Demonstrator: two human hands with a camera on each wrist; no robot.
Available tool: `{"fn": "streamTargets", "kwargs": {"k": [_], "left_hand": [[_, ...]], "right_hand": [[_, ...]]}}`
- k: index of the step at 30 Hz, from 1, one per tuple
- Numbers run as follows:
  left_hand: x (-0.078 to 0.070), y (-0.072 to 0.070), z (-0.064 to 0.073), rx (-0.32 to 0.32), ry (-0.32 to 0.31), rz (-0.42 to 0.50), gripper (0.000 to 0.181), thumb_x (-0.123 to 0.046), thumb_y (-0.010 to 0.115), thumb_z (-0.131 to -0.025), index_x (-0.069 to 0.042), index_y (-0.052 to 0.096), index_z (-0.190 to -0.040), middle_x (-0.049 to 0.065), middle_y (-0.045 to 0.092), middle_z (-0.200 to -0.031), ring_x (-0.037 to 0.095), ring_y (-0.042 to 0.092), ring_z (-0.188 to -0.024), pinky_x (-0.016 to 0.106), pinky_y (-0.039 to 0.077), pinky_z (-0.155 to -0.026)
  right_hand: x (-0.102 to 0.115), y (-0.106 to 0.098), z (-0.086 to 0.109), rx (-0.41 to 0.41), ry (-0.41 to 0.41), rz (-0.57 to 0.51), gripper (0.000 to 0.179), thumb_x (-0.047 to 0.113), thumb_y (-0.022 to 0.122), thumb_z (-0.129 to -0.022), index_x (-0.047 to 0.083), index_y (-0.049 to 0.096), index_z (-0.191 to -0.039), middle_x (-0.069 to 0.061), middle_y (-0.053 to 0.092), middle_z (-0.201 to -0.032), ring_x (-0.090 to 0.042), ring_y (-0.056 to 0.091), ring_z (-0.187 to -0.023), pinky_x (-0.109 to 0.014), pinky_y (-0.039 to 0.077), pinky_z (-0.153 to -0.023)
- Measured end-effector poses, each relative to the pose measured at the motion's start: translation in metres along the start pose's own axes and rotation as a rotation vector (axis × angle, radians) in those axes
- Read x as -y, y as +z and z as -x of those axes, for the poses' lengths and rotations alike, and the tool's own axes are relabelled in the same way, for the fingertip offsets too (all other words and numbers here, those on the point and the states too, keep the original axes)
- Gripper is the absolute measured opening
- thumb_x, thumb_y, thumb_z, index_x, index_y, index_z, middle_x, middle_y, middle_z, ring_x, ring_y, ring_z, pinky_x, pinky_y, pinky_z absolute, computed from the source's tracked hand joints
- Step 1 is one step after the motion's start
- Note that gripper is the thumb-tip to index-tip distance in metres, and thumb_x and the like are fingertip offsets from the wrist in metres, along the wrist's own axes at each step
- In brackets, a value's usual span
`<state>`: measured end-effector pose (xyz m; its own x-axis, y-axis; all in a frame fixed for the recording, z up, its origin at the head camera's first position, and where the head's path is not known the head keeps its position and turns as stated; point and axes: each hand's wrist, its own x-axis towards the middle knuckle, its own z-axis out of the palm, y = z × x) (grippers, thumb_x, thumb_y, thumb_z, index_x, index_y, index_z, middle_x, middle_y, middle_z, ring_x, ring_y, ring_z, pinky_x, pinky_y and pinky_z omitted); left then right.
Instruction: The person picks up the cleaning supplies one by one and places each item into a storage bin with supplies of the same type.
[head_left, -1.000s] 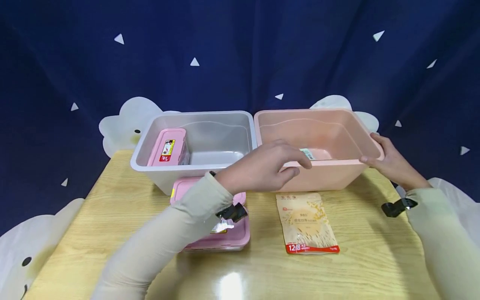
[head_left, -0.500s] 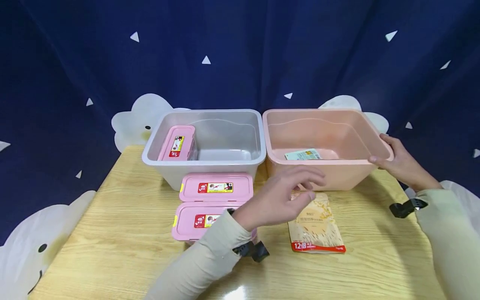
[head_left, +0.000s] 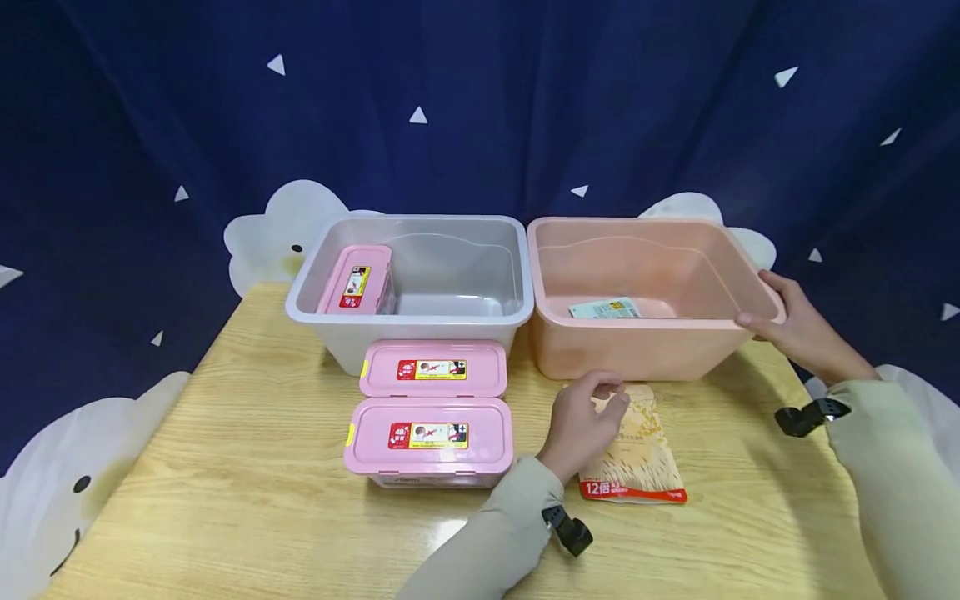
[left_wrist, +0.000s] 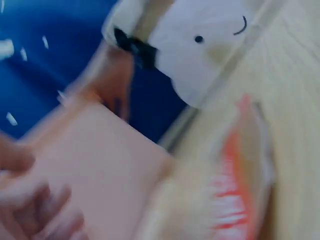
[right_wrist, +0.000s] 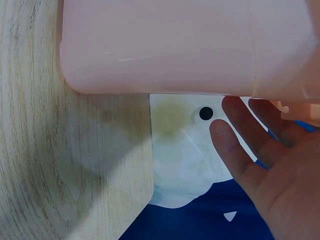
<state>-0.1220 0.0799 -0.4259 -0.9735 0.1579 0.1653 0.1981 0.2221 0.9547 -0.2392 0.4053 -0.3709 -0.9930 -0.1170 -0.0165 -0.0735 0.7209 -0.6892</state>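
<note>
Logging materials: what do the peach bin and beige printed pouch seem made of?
Peach bin: probably glossy plastic, smooth, with streaked reflections in the right wrist view. Beige printed pouch: likely plastic film or laminated paper, seemingly matte; it lies thin and flat, showing little glare.

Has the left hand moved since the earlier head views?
Yes: against the pink bin, the left hand has moved down the picture, from across the bin's front rim to over the packet.

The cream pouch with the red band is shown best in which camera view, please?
The head view: the cream pouch lies printed side up and fairly sharp, though the left hand hides part of it. The left wrist view shows it blurred and aslant; the right wrist view shows none of it.
</note>
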Motion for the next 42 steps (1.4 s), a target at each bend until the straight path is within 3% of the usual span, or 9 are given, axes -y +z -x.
{"fn": "streamTargets", "kwargs": {"k": [4, 8, 12, 14, 17, 21, 29, 33, 42], "left_hand": [[0.030, 0.019, -0.005, -0.191, -0.217, -0.060, 0.018, -0.025, 0.065, -0.092, -0.019, 0.070, -0.108, -0.003, 0.069, -0.107, 0.011, 0.060, -0.098, 0.027, 0.047, -0.085], [0.046, 0.020, -0.006, -0.333, -0.252, -0.157, 0.024, -0.022, 0.068, -0.088, -0.012, 0.070, -0.110, 0.004, 0.068, -0.110, 0.023, 0.059, -0.103, 0.037, 0.047, -0.089], [0.050, 0.012, -0.010, -0.373, -0.281, -0.190, 0.028, -0.023, 0.069, -0.086, -0.010, 0.069, -0.110, 0.009, 0.067, -0.107, 0.027, 0.061, -0.099, 0.040, 0.048, -0.085], [0.048, 0.007, -0.012, -0.361, -0.321, -0.184, 0.029, -0.024, 0.069, -0.085, -0.010, 0.068, -0.111, 0.010, 0.066, -0.107, 0.028, 0.062, -0.097, 0.042, 0.048, -0.084], [0.046, 0.003, -0.016, -0.341, -0.376, -0.156, 0.032, -0.025, 0.068, -0.085, -0.011, 0.066, -0.113, 0.008, 0.065, -0.109, 0.028, 0.062, -0.099, 0.044, 0.048, -0.084], [0.049, 0.003, -0.019, -0.318, -0.402, -0.111, 0.034, -0.025, 0.066, -0.087, -0.012, 0.064, -0.118, 0.007, 0.065, -0.111, 0.026, 0.061, -0.098, 0.042, 0.047, -0.083], [0.047, 0.003, -0.016, -0.176, -0.458, -0.094, 0.033, -0.039, 0.071, -0.086, -0.020, 0.069, -0.113, 0.002, 0.072, -0.106, 0.024, 0.066, -0.099, 0.039, 0.049, -0.085], [0.048, 0.003, -0.016, -0.069, -0.428, -0.075, 0.030, -0.038, 0.073, -0.085, -0.019, 0.071, -0.108, 0.002, 0.072, -0.101, 0.019, 0.065, -0.094, 0.035, 0.050, -0.083], [0.057, 0.006, -0.009, 0.139, -0.324, 0.093, 0.036, -0.009, 0.069, -0.085, -0.015, 0.068, -0.120, 0.001, 0.064, -0.086, 0.007, 0.055, -0.080, 0.024, 0.046, -0.073]], "right_hand": [[-0.001, 0.004, 0.002, 0.020, 0.032, 0.007, 0.094, 0.035, 0.057, -0.098, 0.010, -0.010, -0.159, -0.032, 0.007, -0.160, -0.035, 0.037, -0.122, -0.008, 0.043, -0.068], [0.001, 0.009, 0.003, 0.040, 0.038, 0.025, 0.096, 0.039, 0.057, -0.098, 0.010, -0.012, -0.159, -0.033, 0.003, -0.160, -0.047, 0.032, -0.127, -0.011, 0.041, -0.069], [0.005, 0.010, 0.001, 0.026, 0.021, 0.029, 0.096, 0.038, 0.058, -0.098, 0.009, -0.010, -0.159, -0.032, 0.005, -0.160, -0.048, 0.031, -0.128, -0.008, 0.038, -0.070], [0.006, 0.010, 0.000, 0.019, 0.017, 0.021, 0.095, 0.038, 0.058, -0.097, 0.010, -0.009, -0.159, -0.032, 0.007, -0.160, -0.042, 0.033, -0.127, -0.004, 0.037, -0.069], [0.007, 0.010, -0.002, 0.004, -0.022, -0.019, 0.092, 0.030, 0.060, -0.097, 0.006, -0.005, -0.159, -0.033, 0.010, -0.157, -0.018, 0.042, -0.118, -0.004, 0.041, -0.069], [0.007, 0.009, -0.005, -0.010, -0.051, -0.037, 0.089, 0.023, 0.059, -0.098, 0.004, -0.002, -0.158, -0.033, 0.014, -0.154, 0.006, 0.037, -0.103, -0.004, 0.044, -0.070], [0.006, 0.003, 0.001, 0.007, 0.007, 0.021, 0.092, 0.033, 0.058, -0.098, 0.007, -0.007, -0.159, -0.034, 0.010, -0.157, -0.006, 0.039, -0.109, -0.005, 0.043, -0.069], [0.005, 0.002, -0.001, -0.004, 0.009, 0.019, 0.092, 0.033, 0.058, -0.098, 0.008, -0.007, -0.159, -0.033, 0.009, -0.158, -0.018, 0.040, -0.114, -0.006, 0.044, -0.069], [0.005, 0.000, 0.001, -0.005, 0.015, 0.010, 0.092, 0.032, 0.058, -0.098, 0.008, -0.007, -0.159, -0.034, 0.011, -0.157, 0.002, 0.036, -0.105, -0.010, 0.047, -0.069]]}}
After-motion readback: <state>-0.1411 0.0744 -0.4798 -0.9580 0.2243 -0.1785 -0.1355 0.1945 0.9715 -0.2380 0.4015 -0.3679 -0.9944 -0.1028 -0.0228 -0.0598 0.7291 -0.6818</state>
